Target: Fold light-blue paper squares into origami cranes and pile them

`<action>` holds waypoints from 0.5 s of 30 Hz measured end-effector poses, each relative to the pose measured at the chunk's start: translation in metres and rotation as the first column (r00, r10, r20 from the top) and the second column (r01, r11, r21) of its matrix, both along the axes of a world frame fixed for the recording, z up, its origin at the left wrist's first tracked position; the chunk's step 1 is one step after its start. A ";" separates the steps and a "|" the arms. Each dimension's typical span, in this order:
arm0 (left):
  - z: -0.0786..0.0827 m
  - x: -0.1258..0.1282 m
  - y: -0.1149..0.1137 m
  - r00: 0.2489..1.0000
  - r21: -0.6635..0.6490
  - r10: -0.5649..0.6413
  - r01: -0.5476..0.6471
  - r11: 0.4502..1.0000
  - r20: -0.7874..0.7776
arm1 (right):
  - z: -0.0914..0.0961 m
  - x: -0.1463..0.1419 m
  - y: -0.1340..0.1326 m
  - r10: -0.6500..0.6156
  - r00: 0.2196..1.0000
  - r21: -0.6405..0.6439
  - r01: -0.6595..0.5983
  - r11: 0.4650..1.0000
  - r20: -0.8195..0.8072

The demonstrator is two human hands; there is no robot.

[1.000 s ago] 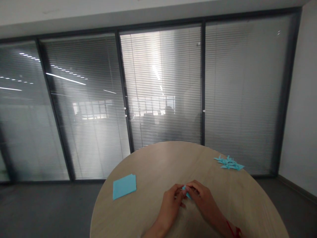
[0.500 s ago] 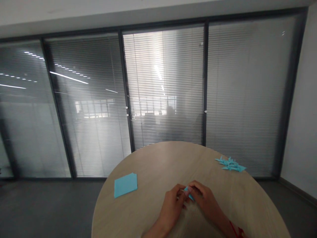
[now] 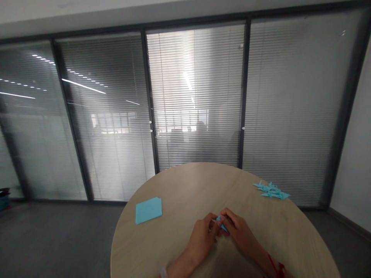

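Note:
A small folded piece of blue paper [image 3: 223, 226] is pinched between both hands, low over the near middle of the round table [image 3: 185, 189]. My left hand [image 3: 203, 234] is closed on its left side, thumb and forefinger together. From the right, my right hand [image 3: 236, 228] grips the same paper, its fingertips close to the left thumb. Most of the paper is covered by the fingers, so its exact folded shape cannot be made out.
A stack of blue paper sheets [image 3: 148, 211] lies on the table's left side. Several folded blue paper pieces [image 3: 271, 190], pointed like origami cranes, are heaped near the right edge. Glass panels with blinds [image 3: 197, 96] stand behind the table.
The view has shifted slightly. Both hands stay together on the folded paper, with only small finger movement; a little more of the blue paper shows below the right fingers.

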State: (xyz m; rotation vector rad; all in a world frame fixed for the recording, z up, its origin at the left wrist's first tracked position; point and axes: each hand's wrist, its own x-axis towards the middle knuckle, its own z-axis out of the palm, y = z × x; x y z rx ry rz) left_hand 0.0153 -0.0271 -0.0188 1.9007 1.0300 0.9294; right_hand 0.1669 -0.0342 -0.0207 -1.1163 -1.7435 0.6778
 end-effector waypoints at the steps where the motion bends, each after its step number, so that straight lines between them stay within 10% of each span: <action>1: -0.001 0.000 0.000 1.000 0.013 0.008 -0.008 1.000 -0.007 | -0.001 0.000 0.000 0.001 1.000 0.001 -0.001 1.000 0.000; 15: 0.001 0.000 0.002 0.997 -0.016 0.036 -0.035 0.999 0.071 | 0.000 -0.001 -0.001 -0.051 0.998 0.052 0.049 0.997 0.038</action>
